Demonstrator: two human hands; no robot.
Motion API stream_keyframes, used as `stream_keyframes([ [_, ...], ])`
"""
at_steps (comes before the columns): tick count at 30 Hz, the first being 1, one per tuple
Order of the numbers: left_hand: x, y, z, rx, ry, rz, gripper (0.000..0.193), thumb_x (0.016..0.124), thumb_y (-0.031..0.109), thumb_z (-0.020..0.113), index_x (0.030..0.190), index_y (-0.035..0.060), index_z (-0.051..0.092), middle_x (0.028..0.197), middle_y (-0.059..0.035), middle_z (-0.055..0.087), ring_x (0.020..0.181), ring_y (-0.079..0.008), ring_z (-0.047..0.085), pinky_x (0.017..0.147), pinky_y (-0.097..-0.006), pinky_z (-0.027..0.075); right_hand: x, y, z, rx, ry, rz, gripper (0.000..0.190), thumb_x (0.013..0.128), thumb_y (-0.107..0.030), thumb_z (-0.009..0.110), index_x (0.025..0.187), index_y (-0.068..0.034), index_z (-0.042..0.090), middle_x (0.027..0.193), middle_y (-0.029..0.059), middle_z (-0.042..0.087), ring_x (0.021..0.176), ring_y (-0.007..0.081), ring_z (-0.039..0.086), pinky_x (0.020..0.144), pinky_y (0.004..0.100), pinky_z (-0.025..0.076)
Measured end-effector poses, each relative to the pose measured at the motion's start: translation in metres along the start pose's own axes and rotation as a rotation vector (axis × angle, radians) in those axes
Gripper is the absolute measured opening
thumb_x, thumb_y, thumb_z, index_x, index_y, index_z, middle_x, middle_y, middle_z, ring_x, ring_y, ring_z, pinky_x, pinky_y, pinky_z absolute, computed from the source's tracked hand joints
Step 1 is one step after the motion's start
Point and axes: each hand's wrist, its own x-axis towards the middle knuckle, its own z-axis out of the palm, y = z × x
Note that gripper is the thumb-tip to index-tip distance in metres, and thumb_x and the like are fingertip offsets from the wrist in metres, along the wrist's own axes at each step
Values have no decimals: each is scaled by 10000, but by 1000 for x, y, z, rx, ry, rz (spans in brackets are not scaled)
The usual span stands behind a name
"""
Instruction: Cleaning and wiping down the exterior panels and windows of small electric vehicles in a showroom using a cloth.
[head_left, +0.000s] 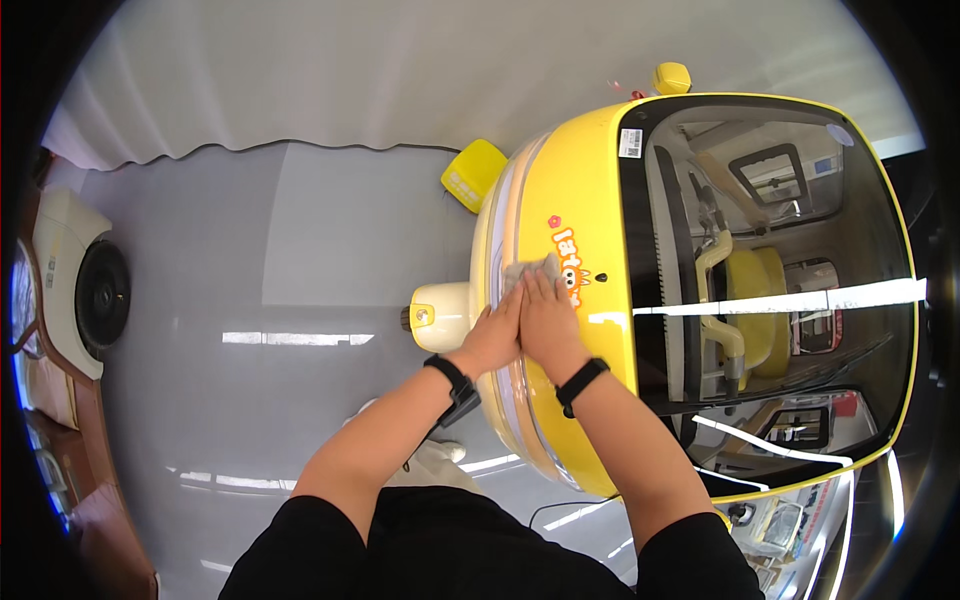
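Note:
My left hand (495, 335) and my right hand (551, 321) lie side by side, thumbs meeting, on a crumpled grey cloth (534, 268). Both press it against the yellow front panel (574, 165) of a small enclosed vehicle. The cloth partly covers a cartoon sticker (570, 247) with lettering. Just right of the sticker sits a small black nozzle (601, 277). Beyond the panel, the dark windshield (765, 187) shows a handlebar (712, 262) and a yellow seat (750, 315) inside.
A cream front fender (442, 315) juts from the vehicle's nose. Yellow mirrors (476, 174) (672, 78) stick out on its far side. A pale curtain (300, 75) hangs beyond the grey floor (187, 262). Another vehicle with a black wheel (103, 295) stands at left.

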Motion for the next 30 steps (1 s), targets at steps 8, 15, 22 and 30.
stream_keyframes([
  [8,44,3,-24,-42,16,16,817,810,115,533,1467,-19,65,1429,-268,338,1339,-355,343,1077,-490,289,31,29,-25,73,-56,36,531,880,-200,471,1357,26,412,1424,162,418,1337,301,370,1086,439,294],
  [15,44,12,-26,-144,10,-31,834,797,69,515,1471,-12,29,1452,-230,331,1289,-333,416,1065,-473,307,35,40,-19,109,-4,-16,524,863,-191,477,1337,27,432,1384,175,461,1312,298,404,1077,441,308],
  [22,48,-7,-32,-112,-57,-108,846,789,114,560,1460,-21,62,1411,-264,361,1071,-429,551,986,-482,389,50,21,-11,69,-46,23,507,886,-197,426,1344,19,434,1410,177,433,1327,296,380,1094,446,264],
  [30,-77,-7,30,-44,-199,33,916,725,40,557,1451,-69,9,1490,-267,197,1359,-377,285,1087,-460,289,-78,-56,8,2,-64,-1,567,879,-234,443,1369,47,390,1458,201,347,1380,322,273,1127,482,175],
])
